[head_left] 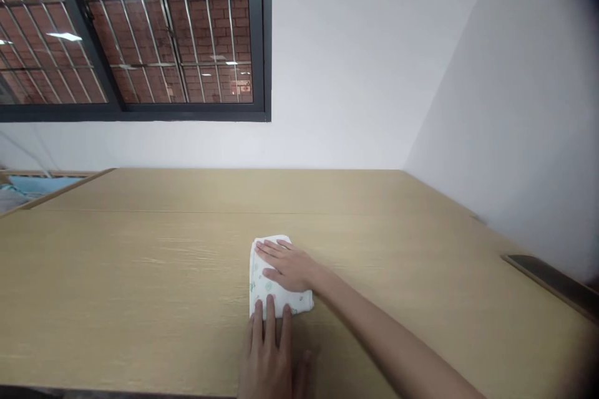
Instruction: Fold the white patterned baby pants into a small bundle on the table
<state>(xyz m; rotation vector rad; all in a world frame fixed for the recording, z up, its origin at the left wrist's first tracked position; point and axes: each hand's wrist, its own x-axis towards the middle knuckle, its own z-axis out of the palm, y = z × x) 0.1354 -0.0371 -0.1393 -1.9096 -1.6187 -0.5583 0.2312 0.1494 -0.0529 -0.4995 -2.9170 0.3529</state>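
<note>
A small white cloth point(262, 288) with a faint green print lies folded on the wooden table point(140, 274). My right hand point(287, 265) rests flat on top of it, fingers stretched out toward the left. My left hand point(271, 355) comes up from the near edge, its fingers extended and the fingertips pressing the cloth's near edge. Neither hand grips anything.
The table meets white walls at the back and right. A dark-framed window point(140, 31) showing a brick wall is at upper left. A dark slot point(547, 274) sits at the table's right edge. Something blue point(37, 186) lies beyond the far left corner.
</note>
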